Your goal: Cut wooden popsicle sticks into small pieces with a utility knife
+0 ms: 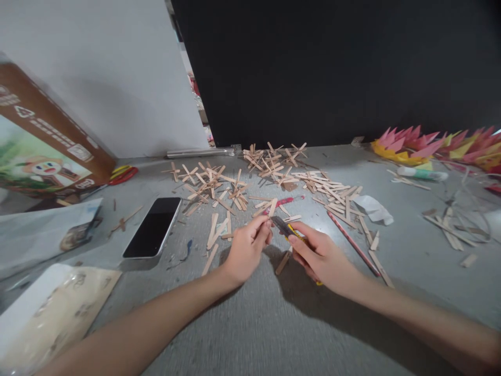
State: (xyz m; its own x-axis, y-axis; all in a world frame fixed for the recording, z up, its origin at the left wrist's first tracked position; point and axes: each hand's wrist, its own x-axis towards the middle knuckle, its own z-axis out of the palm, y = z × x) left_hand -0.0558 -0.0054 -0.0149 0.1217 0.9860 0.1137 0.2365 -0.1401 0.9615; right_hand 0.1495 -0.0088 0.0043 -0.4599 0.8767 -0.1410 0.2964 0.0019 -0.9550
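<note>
My left hand pinches a short wooden craft stick, its end standing up past the fingertips. In my right hand is a yellow and black utility knife, its head pointing at the stick and close to my left fingertips. The blade itself is too small to make out. Just beyond the hands lies a red pen-like tool among loose sticks. Sticks joined into star shapes stand in a heap behind, with a second heap near the black panel. A pile of loose sticks spreads to the right.
A smartphone lies left, near a brown printed box and plastic packets. To the right are a striped pencil, crumpled tissue, a glue stick and pink-yellow paper crowns. A black panel closes off the back.
</note>
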